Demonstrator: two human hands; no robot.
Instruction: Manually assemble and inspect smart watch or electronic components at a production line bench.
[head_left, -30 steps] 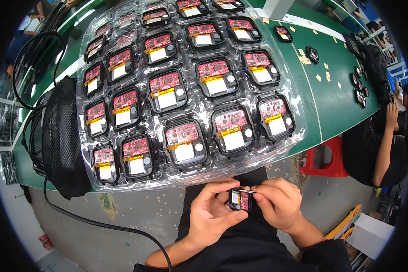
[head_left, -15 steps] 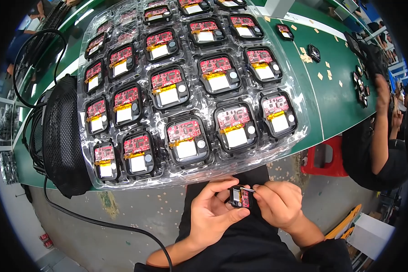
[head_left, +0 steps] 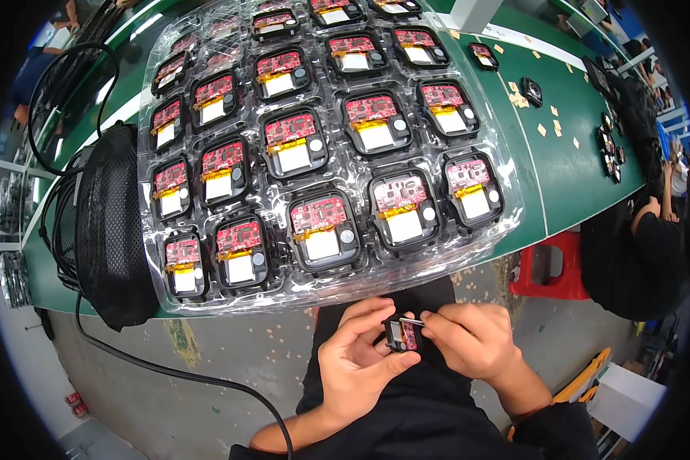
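- While you're pinching the small black module [head_left: 401,335] in your left hand [head_left: 358,360] over your lap, below the counter [head_left: 567,165] edge, your right hand [head_left: 471,341] fingertips are gripping something thin at its top edge.
- Looks like a fitting step; next needs steady alignment.
- Clear tray [head_left: 506,207] of matching units is sitting untouched.

Electronics assembly workshop: green workbench [head_left: 575,176], clear tray [head_left: 506,230] of circuit-board modules [head_left: 320,226].

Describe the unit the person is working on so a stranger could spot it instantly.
Below the near edge of the green table and its clear tray, both hands meet over the lap. Between them sits a small black unit, the only one outside a tray pocket.
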